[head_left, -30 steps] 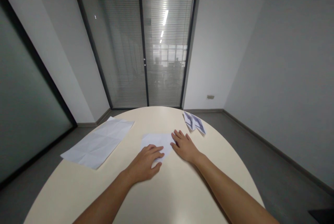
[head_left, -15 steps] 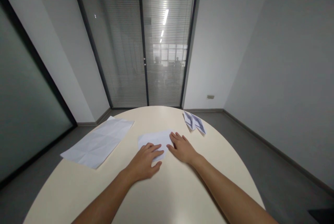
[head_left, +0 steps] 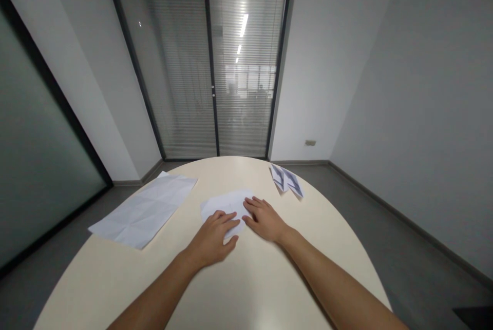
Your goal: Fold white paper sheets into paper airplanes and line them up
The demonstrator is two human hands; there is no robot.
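Over at 9 o'clock there's a big creased sheet (head_left: 144,210) lying flat on the round table (head_left: 250,284); looks unfolded, untouched. Dead centre sits the small folded paper (head_left: 225,204), roughly at 12 o'clock from the wrists, long axis running 9 to 3, far edge tipped up a bit toward 1 I think, hard to say at this angle. Left hand (head_left: 213,237) is flat on its near edge, fingers spread, gripping nothing; right hand (head_left: 264,219) presses its right end, also splayed. So some folds are in, more creasing left; two finished-looking folded pieces (head_left: 287,181) wait at 1 o'clock.
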